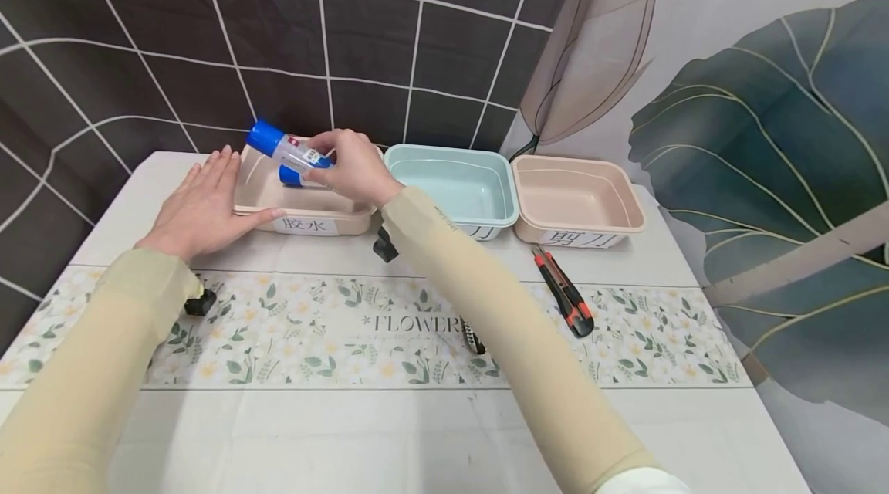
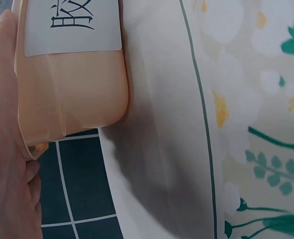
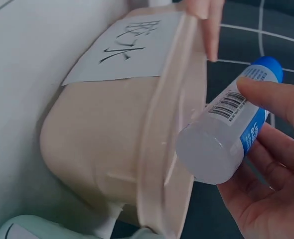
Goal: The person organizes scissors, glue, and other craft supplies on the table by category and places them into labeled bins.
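My right hand (image 1: 357,168) holds a clear glue bottle (image 1: 288,150) with a blue cap, tilted over the left beige bin (image 1: 356,224). In the right wrist view the thumb and fingers grip the bottle (image 3: 231,124) by its labelled side, its clear end towards the camera. A second blue-capped bottle (image 1: 290,176) lies in that bin, partly behind the held one. My left hand (image 1: 208,204) rests on the bin's left end, fingers extended, thumb along the front rim. In the left wrist view the bin's wall (image 2: 72,94) and paper label (image 2: 72,30) show beside the hand.
A light blue bin (image 1: 454,181) and another beige bin (image 1: 579,197) stand in a row to the right, labelled in front. A red and black utility knife (image 1: 564,291) lies before them. Another dark tool (image 1: 474,338) is partly under my right sleeve. A tiled wall covering (image 1: 375,38) rises behind.
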Demonstrator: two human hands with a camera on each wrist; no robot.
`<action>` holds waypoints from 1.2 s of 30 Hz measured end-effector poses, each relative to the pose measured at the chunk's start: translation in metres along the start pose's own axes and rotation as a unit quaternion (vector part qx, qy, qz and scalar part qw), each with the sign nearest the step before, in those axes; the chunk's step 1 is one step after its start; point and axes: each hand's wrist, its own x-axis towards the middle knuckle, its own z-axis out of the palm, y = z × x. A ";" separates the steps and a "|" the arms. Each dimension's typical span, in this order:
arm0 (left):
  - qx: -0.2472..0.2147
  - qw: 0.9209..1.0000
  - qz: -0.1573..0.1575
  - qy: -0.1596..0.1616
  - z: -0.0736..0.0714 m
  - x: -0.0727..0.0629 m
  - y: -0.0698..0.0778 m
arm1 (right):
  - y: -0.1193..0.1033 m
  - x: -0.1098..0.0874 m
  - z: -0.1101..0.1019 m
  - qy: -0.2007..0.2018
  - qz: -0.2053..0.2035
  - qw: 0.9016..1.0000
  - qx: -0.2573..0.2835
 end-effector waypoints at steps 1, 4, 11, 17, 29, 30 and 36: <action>0.000 1.000 0.000 0.000 0.000 0.000 -0.001 | 0.000 0.003 0.002 -0.006 0.004 1.000 -0.012; -0.001 1.000 0.001 0.001 0.000 0.000 0.000 | 0.002 0.007 0.007 -0.022 0.012 0.999 -0.044; 0.001 1.000 0.007 0.002 0.000 0.000 0.000 | 0.007 0.006 0.013 -0.036 0.002 0.995 -0.088; 0.003 1.000 0.006 0.004 0.000 -0.001 0.000 | 0.013 0.006 0.020 -0.036 0.004 0.991 -0.125; -0.005 1.000 0.007 0.006 0.000 -0.001 -0.001 | 0.015 0.011 0.029 -0.029 0.047 0.989 -0.137; -0.005 1.000 0.007 0.006 0.000 -0.001 -0.001 | 0.014 0.011 0.028 -0.025 0.048 0.989 -0.135; -0.008 1.000 0.007 0.006 0.000 -0.001 0.000 | 0.006 0.008 0.018 -0.013 0.042 0.992 -0.116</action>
